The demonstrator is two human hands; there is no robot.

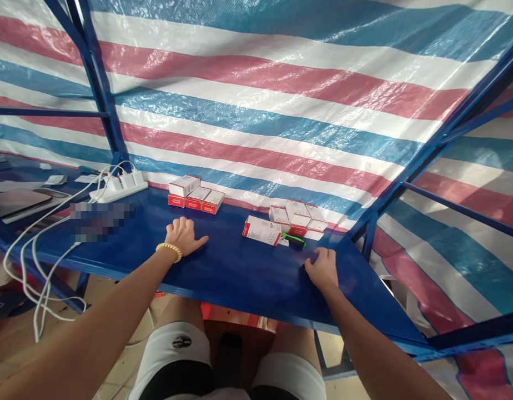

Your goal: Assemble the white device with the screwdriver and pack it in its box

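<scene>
My left hand (182, 235), with a yellow coiled band on the wrist, rests on the blue table (240, 272), thumb spread and nothing in it. Just beyond it stand several small red and white boxes (198, 197), one stacked on top. On the right, my right hand (323, 266) touches the tabletop with its fingers bent; whether they hold anything is hidden. Ahead of it lies a green and black screwdriver-like tool (295, 240), beside a larger white and red box (262, 230). Behind the tool is a second group of small boxes (298, 216).
A white power strip (119, 186) with plugs sits at the back left, its white cables (29, 250) looping over the table's edge. Farther left lies a laptop-like flat object (19, 203). Blue metal posts and a striped plastic sheet (256, 100) enclose the table.
</scene>
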